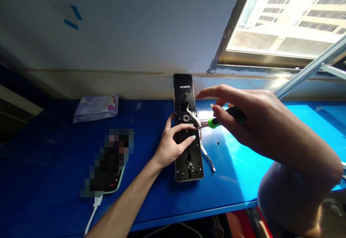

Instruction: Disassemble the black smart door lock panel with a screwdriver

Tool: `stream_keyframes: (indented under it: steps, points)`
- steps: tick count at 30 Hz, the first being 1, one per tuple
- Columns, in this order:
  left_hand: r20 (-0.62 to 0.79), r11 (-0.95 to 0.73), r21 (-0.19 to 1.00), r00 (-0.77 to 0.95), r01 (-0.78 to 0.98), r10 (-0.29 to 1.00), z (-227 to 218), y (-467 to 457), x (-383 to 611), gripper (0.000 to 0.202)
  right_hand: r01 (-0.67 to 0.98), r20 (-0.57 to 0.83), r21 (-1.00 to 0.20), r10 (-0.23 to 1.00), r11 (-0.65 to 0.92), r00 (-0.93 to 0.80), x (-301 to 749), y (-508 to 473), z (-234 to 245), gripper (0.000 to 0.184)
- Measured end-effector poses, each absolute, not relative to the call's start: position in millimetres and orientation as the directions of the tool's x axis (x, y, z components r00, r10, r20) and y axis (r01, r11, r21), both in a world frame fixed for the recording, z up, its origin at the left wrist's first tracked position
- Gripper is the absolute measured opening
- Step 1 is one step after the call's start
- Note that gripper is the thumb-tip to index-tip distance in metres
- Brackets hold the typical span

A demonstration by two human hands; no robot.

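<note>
A long black door lock panel (186, 148) lies on the blue table, its inner face up, with a round spindle hub and several holes. My left hand (173, 142) reaches across it from the left, holding it, the index finger and thumb near the screwdriver's tip. My right hand (243, 115) grips a screwdriver (213, 123) with a green and black handle. Its shaft points left, with the tip at the panel's right side by my left fingertips. Exactly what the tip touches is hidden. A white-sleeved cable (202, 148) comes out of the panel and hangs over its right edge.
Small dark screws (218, 142) lie right of the panel on the blue table (151, 202). At left are a phone (119, 180) with a white charging cable (92, 216) and a purple-white packet (96, 108). A metal bar (310, 66) slants across the right, before the window.
</note>
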State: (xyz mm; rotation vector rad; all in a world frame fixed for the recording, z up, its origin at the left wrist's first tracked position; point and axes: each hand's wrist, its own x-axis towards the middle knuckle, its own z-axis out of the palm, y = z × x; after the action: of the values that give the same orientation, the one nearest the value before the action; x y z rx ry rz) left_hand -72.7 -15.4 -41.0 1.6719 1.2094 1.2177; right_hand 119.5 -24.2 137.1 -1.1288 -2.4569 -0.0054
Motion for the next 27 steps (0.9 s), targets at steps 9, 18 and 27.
stream_keyframes:
  steps: [9,18,27]
  points:
    - [0.283,-0.303,0.919,0.113,0.252,0.952,-42,-15,-73,0.024,0.713,0.344,-0.162,0.716,0.682,-0.607,128,-27,133,0.054]
    - [0.256,-0.278,0.926,0.117,0.255,0.96,-45,-14,-76,0.037,0.822,0.442,-0.129,0.774,0.555,-0.453,117,-24,137,0.034]
    - [0.253,-0.274,0.929,0.113,0.248,0.961,-44,-14,-75,0.034,0.842,0.401,-0.192,0.823,0.504,-0.401,116,-21,135,0.022]
